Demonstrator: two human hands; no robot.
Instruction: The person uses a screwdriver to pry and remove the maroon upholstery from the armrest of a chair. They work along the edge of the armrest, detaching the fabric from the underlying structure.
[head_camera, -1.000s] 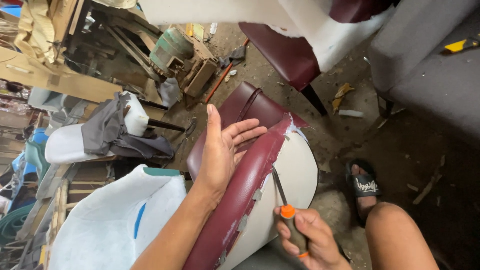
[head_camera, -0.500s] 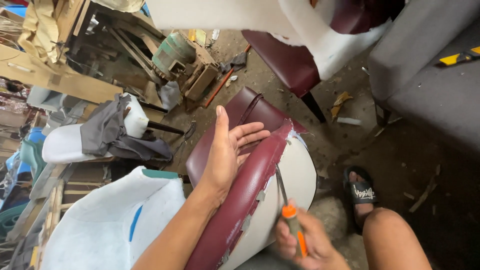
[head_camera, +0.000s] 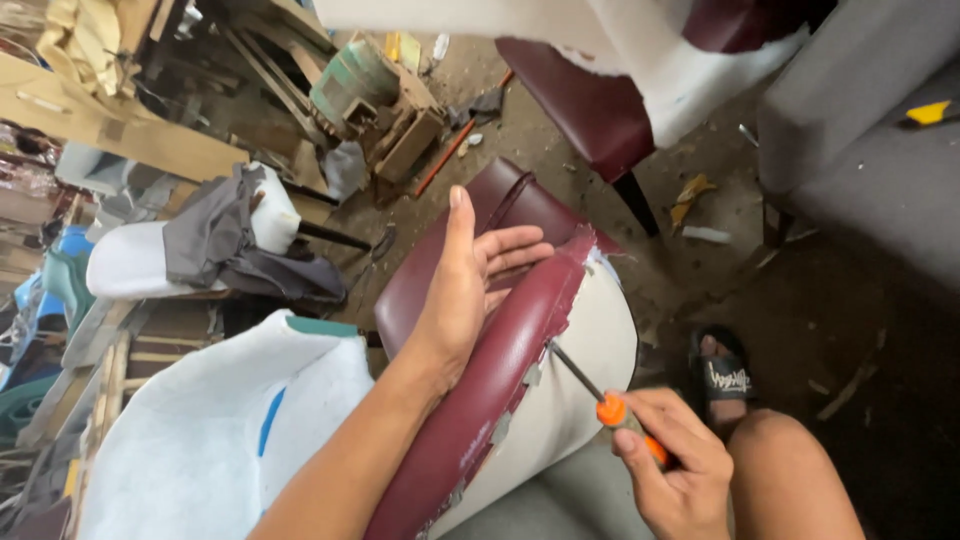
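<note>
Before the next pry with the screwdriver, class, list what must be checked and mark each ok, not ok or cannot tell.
1. Left hand braces the maroon cover: ok, palm rests on it, fingers spread.
2. Right hand grips the screwdriver: ok, fist around the orange handle.
3. Tip seated at the cover's edge: ok, it meets the ragged edge by the white panel.
4. Left fingers out of the tip's line: ok, they lie up the cover.
5. Staple under the tip: cannot tell.
6. Sandalled foot clear: ok, apart.
</note>
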